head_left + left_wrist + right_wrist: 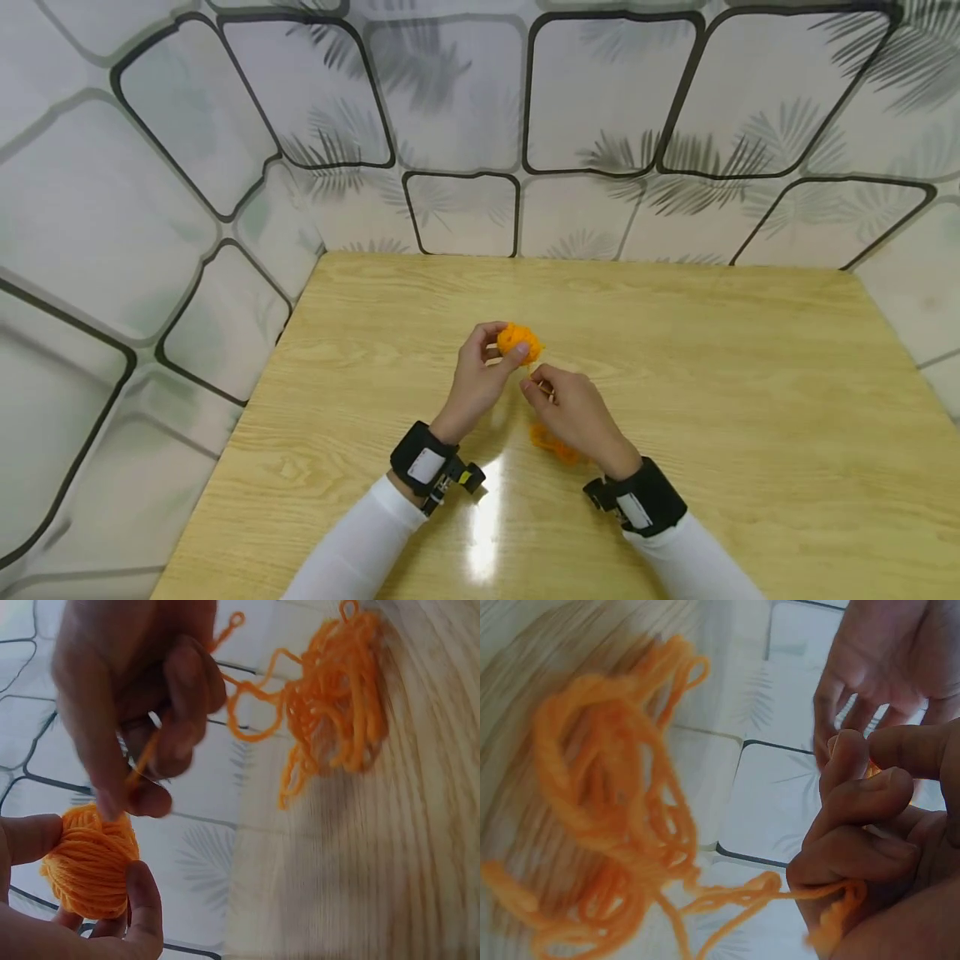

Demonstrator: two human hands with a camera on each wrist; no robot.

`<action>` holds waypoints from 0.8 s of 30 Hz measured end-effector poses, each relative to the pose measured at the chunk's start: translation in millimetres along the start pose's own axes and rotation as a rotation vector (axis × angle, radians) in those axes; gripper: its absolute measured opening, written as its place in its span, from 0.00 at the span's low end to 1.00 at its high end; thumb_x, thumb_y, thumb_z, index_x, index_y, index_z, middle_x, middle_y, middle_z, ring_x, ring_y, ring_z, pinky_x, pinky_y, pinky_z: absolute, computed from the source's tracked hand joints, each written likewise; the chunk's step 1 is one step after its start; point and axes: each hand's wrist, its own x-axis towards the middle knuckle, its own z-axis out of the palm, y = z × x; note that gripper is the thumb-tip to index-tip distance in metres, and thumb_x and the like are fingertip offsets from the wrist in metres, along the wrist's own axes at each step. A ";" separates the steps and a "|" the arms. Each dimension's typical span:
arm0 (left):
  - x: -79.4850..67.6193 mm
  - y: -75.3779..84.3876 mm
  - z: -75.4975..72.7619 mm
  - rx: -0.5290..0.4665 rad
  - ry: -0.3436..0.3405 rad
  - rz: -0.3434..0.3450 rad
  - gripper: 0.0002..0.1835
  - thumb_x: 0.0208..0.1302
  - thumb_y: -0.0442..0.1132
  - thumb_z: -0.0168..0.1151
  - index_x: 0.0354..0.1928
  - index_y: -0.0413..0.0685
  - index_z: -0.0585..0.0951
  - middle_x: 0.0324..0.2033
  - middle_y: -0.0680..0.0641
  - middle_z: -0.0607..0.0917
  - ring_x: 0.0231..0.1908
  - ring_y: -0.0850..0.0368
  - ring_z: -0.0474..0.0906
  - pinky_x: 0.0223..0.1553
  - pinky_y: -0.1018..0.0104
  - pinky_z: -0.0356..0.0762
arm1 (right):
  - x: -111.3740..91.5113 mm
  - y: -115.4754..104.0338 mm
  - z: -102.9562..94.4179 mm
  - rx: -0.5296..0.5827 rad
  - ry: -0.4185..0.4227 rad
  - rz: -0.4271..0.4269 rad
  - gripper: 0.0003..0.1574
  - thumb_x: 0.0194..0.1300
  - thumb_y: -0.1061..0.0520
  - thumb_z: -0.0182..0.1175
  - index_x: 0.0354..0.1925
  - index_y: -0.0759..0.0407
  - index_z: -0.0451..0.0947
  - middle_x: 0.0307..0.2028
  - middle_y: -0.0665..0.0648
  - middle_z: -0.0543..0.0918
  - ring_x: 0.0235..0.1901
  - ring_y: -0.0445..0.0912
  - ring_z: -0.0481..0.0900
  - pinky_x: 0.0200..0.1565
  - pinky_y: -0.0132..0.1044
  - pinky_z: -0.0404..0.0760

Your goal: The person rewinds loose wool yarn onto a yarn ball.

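My left hand holds a small wound ball of orange yarn between thumb and fingers, raised over the table. In the left wrist view the ball shows its wraps lying side by side. Close beside it, my right hand pinches the yarn strand with curled fingers. From that hand the strand runs down to a loose tangle of orange yarn on the table, partly hidden under the right hand in the head view. The right wrist view shows the tangle as slack loops.
A light wooden table lies beneath both hands. Behind it and at the sides hang pale wall coverings with dark outlines and leaf prints. Each wrist carries a black strap with a small camera.
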 end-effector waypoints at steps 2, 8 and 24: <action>-1.5 5.0 -1.0 0.053 0.001 0.016 0.25 0.63 0.42 0.58 0.57 0.37 0.67 0.50 0.40 0.72 0.47 0.45 0.71 0.45 0.63 0.74 | -1.0 -3.9 -1.6 0.027 -0.017 -0.007 0.12 0.67 0.47 0.52 0.29 0.50 0.74 0.17 0.47 0.68 0.14 0.41 0.63 0.16 0.32 0.61; -6.8 14.9 -3.9 0.217 -0.037 0.088 0.21 0.62 0.38 0.58 0.54 0.36 0.69 0.45 0.39 0.75 0.42 0.47 0.73 0.38 0.64 0.75 | 4.3 -16.3 -17.6 0.154 -0.061 -0.039 0.14 0.68 0.43 0.50 0.30 0.48 0.74 0.19 0.51 0.71 0.16 0.44 0.64 0.18 0.34 0.62; -13.0 12.6 -13.6 -0.016 -0.250 0.101 0.19 0.69 0.42 0.49 0.59 0.43 0.71 0.47 0.44 0.76 0.39 0.49 0.77 0.41 0.59 0.77 | 36.4 -4.8 -37.1 0.388 0.001 0.082 0.20 0.67 0.44 0.51 0.38 0.59 0.77 0.27 0.63 0.75 0.26 0.60 0.69 0.23 0.36 0.67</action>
